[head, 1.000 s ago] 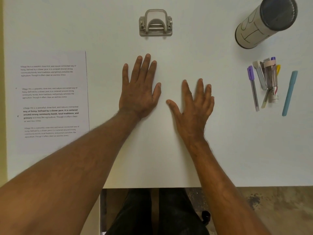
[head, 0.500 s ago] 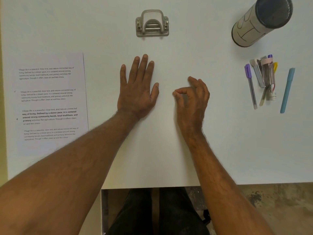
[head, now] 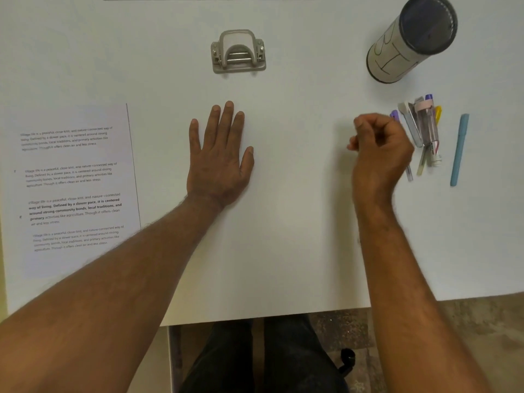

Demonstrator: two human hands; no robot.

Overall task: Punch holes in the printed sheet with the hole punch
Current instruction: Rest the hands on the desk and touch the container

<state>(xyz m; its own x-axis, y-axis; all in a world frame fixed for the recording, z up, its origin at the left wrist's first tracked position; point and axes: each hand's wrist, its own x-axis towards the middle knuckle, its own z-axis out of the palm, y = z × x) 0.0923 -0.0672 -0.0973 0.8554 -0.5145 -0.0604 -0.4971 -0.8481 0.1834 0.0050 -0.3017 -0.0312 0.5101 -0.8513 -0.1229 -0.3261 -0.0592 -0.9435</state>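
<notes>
On the white table the left hand lay flat, fingers straight, palm down. Just beside the cluster of pens the right hand hovered with fingers curled, holding nothing. At the far middle sat the hole punch, untouched, well apart from both hands. The printed sheet lay flat at the left edge, beside the left forearm. A cylindrical container stood at the far right

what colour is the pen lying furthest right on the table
Light blue pen, seen in the head view, the only view.
</notes>
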